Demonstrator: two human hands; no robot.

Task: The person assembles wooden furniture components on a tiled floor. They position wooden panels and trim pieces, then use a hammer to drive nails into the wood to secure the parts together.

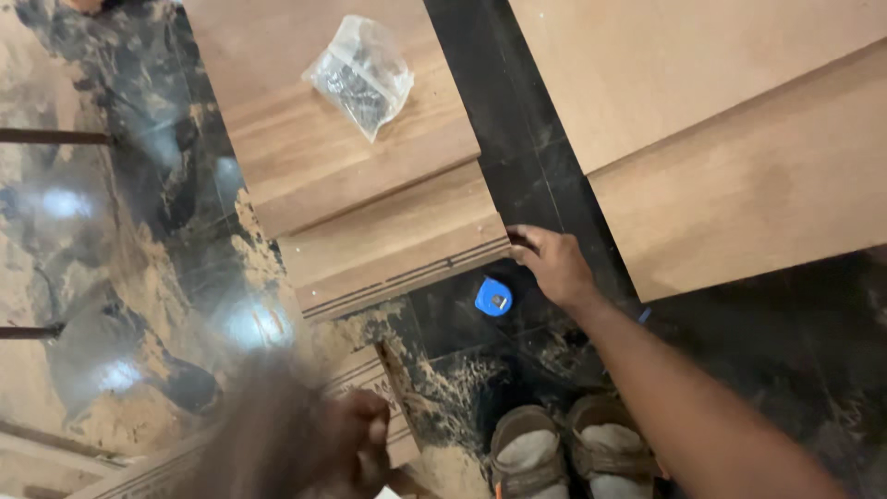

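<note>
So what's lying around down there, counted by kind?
Wooden boards: 5, a stack of 2, 2 at the right, 1 by the left hand
Plastic bag: 1
Blue tape measure: 1
Sandals: 2
Total: 9
The right hand touches the stack's corner; the left hand is blurred.

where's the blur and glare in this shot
Head view: the left hand and forearm at the bottom edge are smeared by motion blur; bright light spots glare off the glossy dark floor at left; the right hand, blue tape measure and plastic bag are fairly sharp.
</note>
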